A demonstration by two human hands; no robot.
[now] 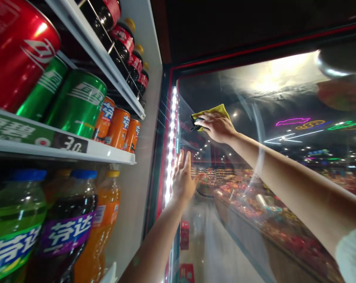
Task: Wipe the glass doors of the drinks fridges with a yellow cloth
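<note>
Fingers (201, 118) of right hand (217, 126) curled onto yellow cloth (224, 111), black piece (192, 121) at edge; left hand (183, 179) spread open.

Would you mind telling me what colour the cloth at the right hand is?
The cloth is yellow; it shows best in the head view.

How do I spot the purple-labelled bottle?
Find the white shelf of metal cans on the left. Below it, between a green plastic bottle and an orange one, stands the blue-capped bottle of dark drink. Only its label is purple.

A shop, with drink shelves (118, 158) and price label (70, 144).
</note>
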